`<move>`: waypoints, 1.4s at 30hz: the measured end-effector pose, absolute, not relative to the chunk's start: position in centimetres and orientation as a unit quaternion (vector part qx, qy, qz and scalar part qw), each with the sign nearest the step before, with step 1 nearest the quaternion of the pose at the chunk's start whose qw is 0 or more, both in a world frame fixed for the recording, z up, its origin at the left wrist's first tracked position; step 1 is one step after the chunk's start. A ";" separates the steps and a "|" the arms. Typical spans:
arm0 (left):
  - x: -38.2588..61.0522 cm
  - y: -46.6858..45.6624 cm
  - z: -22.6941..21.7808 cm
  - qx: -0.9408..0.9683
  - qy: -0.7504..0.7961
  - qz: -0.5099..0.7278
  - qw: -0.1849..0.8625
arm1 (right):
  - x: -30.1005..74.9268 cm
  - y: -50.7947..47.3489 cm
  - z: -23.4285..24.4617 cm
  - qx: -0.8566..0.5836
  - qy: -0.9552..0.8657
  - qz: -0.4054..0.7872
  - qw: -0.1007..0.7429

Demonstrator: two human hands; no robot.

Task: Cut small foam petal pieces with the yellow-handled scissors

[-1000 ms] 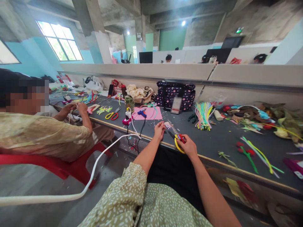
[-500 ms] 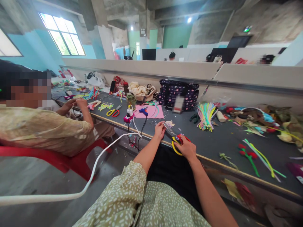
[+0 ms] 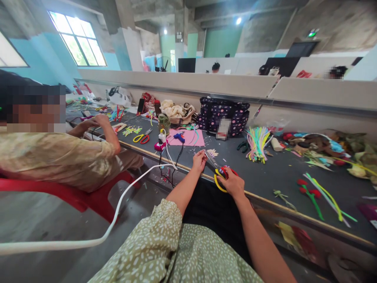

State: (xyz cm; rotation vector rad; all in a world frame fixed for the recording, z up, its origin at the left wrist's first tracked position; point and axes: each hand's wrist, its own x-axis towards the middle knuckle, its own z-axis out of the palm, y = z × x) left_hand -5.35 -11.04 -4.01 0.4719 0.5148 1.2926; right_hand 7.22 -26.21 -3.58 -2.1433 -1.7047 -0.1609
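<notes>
My right hand [image 3: 235, 181] is wrapped round the red and yellow handles of a pair of scissors [image 3: 219, 173] at the table's front edge. The blades point up and left, their tips close to the fingers of my left hand [image 3: 200, 160]. Those left fingers are pinched together; whatever is between them is too small to make out. Just beyond the blades lies a small pile of pale cut pieces [image 3: 212, 153] on the dark tabletop [image 3: 253, 177].
A bundle of coloured pipe cleaners [image 3: 257, 143] stands behind my right hand. Red pompoms on a green stem [image 3: 312, 196] lie farther right. A blue glue gun [image 3: 179, 137] rests on pink paper [image 3: 194, 138]. A white cable [image 3: 126, 192] hangs left. A co-worker [image 3: 53, 157] sits there.
My hands and the scissors hold nearly the same pose. The view has shifted slightly, and the co-worker's hands at the left have moved a little upward.
</notes>
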 end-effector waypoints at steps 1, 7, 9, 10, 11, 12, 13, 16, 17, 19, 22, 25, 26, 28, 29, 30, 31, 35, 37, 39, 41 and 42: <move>-5.4 -11.1 -4.0 0.214 0.240 0.590 0.741 | 7.2 -26.2 -3.5 -0.767 -0.608 -0.056 0.197; -5.2 -11.1 -3.8 0.209 0.247 0.589 0.740 | 7.4 -26.2 -3.8 -0.763 -0.610 -0.060 0.206; -5.2 -11.1 -3.9 0.208 0.245 0.589 0.742 | 7.4 -26.2 -3.8 -0.760 -0.612 -0.059 0.210; -5.2 -11.1 -3.9 0.208 0.239 0.589 0.743 | 7.4 -26.2 -3.8 -0.760 -0.612 -0.058 0.211; -5.2 -11.0 -4.0 0.207 0.233 0.590 0.745 | 7.4 -26.2 -3.8 -0.760 -0.613 -0.055 0.210; -5.2 -11.0 -4.0 0.207 0.228 0.591 0.746 | 7.4 -26.2 -3.8 -0.760 -0.614 -0.051 0.209; -5.2 -11.1 -4.0 0.207 0.226 0.591 0.746 | 7.4 -26.2 -3.7 -0.761 -0.613 -0.048 0.207; -5.3 -11.2 -3.9 0.210 0.237 0.589 0.743 | 7.4 -26.2 -3.6 -0.764 -0.610 -0.045 0.206; -5.3 -11.2 -3.8 0.211 0.242 0.589 0.742 | 7.4 -26.2 -3.6 -0.764 -0.610 -0.044 0.207; -5.3 -11.3 -3.7 0.209 0.246 0.589 0.741 | 7.4 -26.1 -3.6 -0.764 -0.609 -0.044 0.208; -5.3 -11.3 -3.6 0.204 0.238 0.592 0.742 | 7.5 -26.1 -3.9 -0.764 -0.609 -0.047 0.209; -5.3 -11.3 -3.6 0.207 0.241 0.591 0.742 | 7.6 -26.0 -4.1 -0.761 -0.610 -0.054 0.213; -5.3 -11.4 -3.6 0.209 0.244 0.590 0.741 | 7.6 -26.0 -4.2 -0.761 -0.611 -0.055 0.213; -5.4 -11.4 -3.6 0.211 0.249 0.588 0.740 | 7.6 -25.9 -4.2 -0.760 -0.612 -0.054 0.211; -5.4 -11.4 -3.6 0.212 0.251 0.587 0.740 | 7.6 -25.9 -4.1 -0.760 -0.613 -0.053 0.210; -5.4 -11.4 -3.5 0.212 0.251 0.586 0.740 | 7.6 -25.9 -4.1 -0.760 -0.613 -0.051 0.208; -5.4 -11.4 -3.5 0.212 0.251 0.587 0.740 | 7.6 -25.9 -4.0 -0.760 -0.614 -0.050 0.206; -5.5 -11.5 -3.6 0.213 0.231 0.592 0.742 | 7.6 -25.9 -3.8 -0.765 -0.614 -0.054 0.187; -5.5 -11.4 -3.6 0.213 0.231 0.591 0.743 | 7.7 -25.8 -3.9 -0.764 -0.615 -0.057 0.185; -5.4 -11.4 -3.7 0.209 0.239 0.591 0.742 | 7.9 -25.6 -4.1 -0.762 -0.617 -0.056 0.190; -5.4 -11.3 -3.7 0.205 0.240 0.593 0.741 | 8.2 -25.4 -4.3 -0.759 -0.617 -0.049 0.200; -5.4 -11.3 -3.8 0.204 0.239 0.594 0.740 | 8.3 -25.3 -4.4 -0.758 -0.617 -0.043 0.208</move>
